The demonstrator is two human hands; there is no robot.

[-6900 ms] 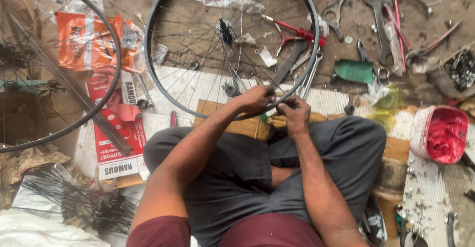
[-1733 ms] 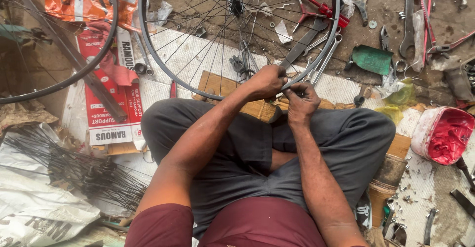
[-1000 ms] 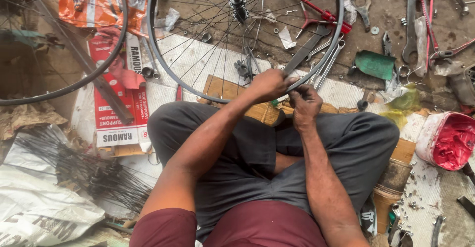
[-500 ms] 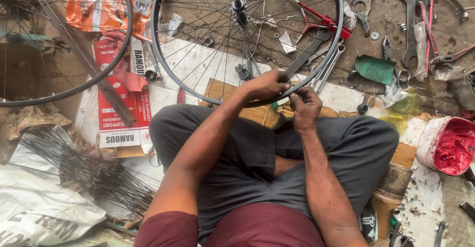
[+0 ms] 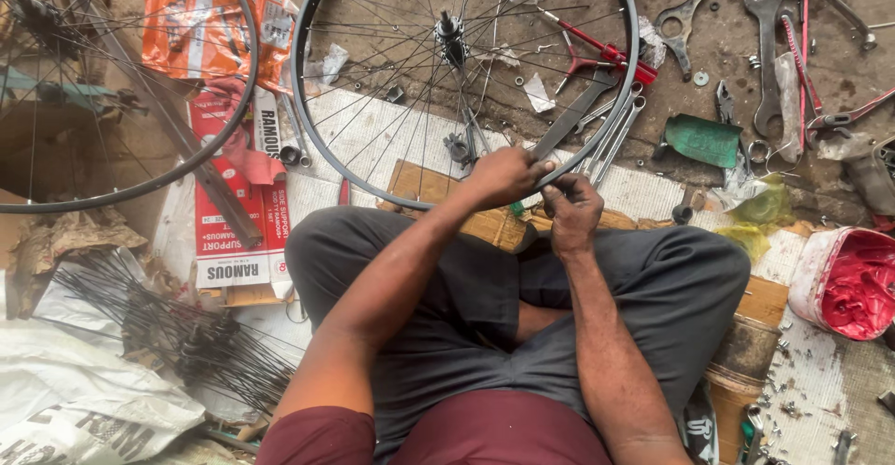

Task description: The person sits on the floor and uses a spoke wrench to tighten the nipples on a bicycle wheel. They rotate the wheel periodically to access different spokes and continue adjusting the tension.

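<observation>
A spoked bicycle wheel [image 5: 322, 153] with a black rim lies flat on the floor in front of my crossed legs, its hub [image 5: 451, 38] near the top of the view. My left hand [image 5: 503, 176] grips the near edge of the rim, fingers closed over it beside a spoke. My right hand [image 5: 571, 211] is closed just to its right, pinching something small at the rim; I cannot make out what it holds. A flat dark tool [image 5: 573, 118] lies across the rim just above both hands.
A second wheel [image 5: 200, 162] lies at the left over red and orange boxes [image 5: 238, 223]. A bundle of loose spokes [image 5: 177, 330] sits at lower left. Wrenches [image 5: 766, 46], a red tool [image 5: 601, 53] and a green scrap [image 5: 701, 139] lie at upper right; a red-filled tub [image 5: 844, 283] at right.
The view has drifted slightly, so the wheel sits a little lower and more to the right. Both hands stay at the same spot on the near rim with small finger movements.
</observation>
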